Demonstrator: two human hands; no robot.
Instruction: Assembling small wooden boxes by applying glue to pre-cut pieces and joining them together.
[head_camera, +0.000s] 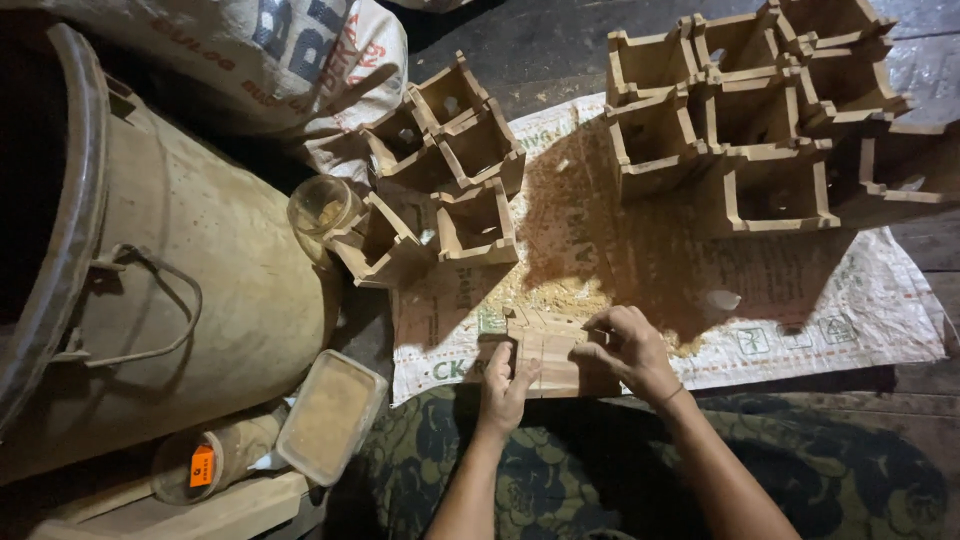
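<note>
Nearest: dark patterned cloth (780, 470) along the bottom edge, both forearms crossing it.

Left hand (503, 385) rests flat on the small wooden slats (548, 352), fingers (523, 375) pressed down on the left end, not wrapped round anything. Right hand (628, 347) sits on the right end of the same slats, fingers (600, 332) pinched narrow at the top edge; can't tell whether they grip a slat or only press on it. Slats lie side by side on the near edge of a printed woven sack sheet (800, 310) spread on the floor, just beside a patch of sawdust (555, 295).

Left of the hands: clear plastic tub (330, 415) with tan powder, and a plastic bottle (215, 457) lying on its side with an orange label. Beyond those, a large drum (190, 250) tipped over, wire handle on its side.

Mid distance: clear jar (322, 207) touching a cluster of open wooden boxes (455, 170), some tilted, partly on the sheet.

Far right: second group of wooden boxes (745, 120), packed touching each other, openings up, at the sheet's far edge. Far left: printed sack (260, 60) behind the drum.
</note>
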